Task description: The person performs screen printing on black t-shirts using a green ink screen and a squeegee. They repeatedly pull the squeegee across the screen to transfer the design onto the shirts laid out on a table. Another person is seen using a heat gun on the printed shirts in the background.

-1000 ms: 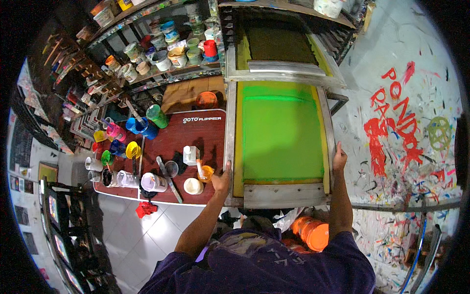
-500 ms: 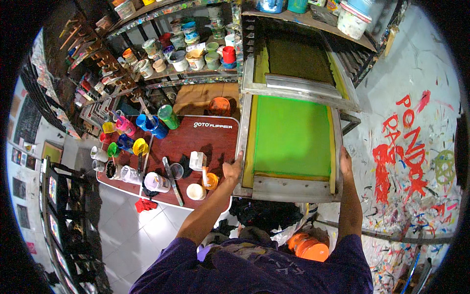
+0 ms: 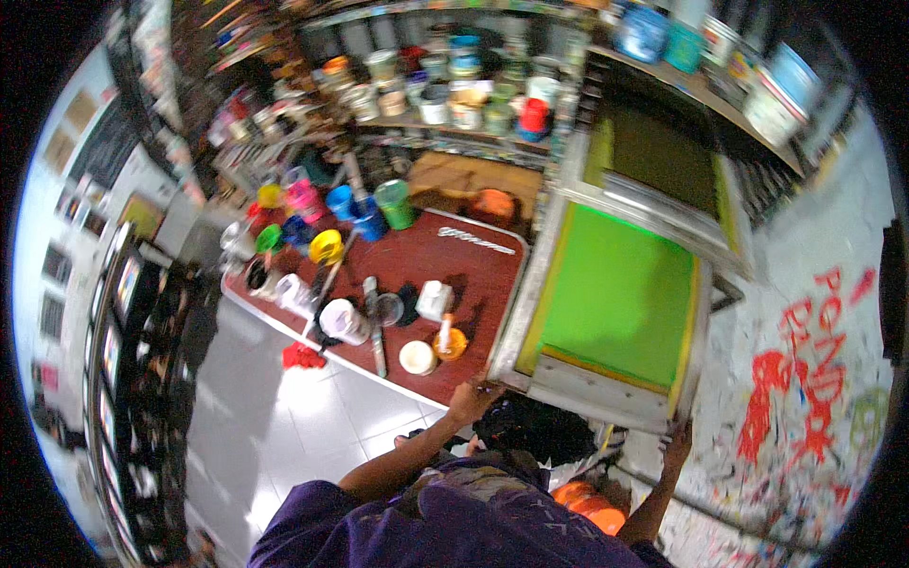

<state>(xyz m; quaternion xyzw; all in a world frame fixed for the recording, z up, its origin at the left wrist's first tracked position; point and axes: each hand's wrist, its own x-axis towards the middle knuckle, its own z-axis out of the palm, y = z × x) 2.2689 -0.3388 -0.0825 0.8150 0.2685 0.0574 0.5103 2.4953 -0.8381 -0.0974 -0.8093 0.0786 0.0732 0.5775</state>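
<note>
A screen printing frame with a bright green mesh lies tilted in view at the front of a rack, right of centre. My left hand grips its near left corner, fingers bent against the metal edge. At the near right corner my right hand holds on too, with its fingers partly hidden by the frame. Behind the green mesh sits a second screen frame with dark mesh and a pale metal near bar.
A dark red folding table on the left carries several paint cups, a white bottle and a white jar. Shelves of paint tubs stand behind. To the right rises a paint-spattered wall; an orange bucket stands low by my body.
My hands have shifted from the frame's long sides down to its near corners. The view has turned left, so everything appears tilted and moved right, with some blur.
</note>
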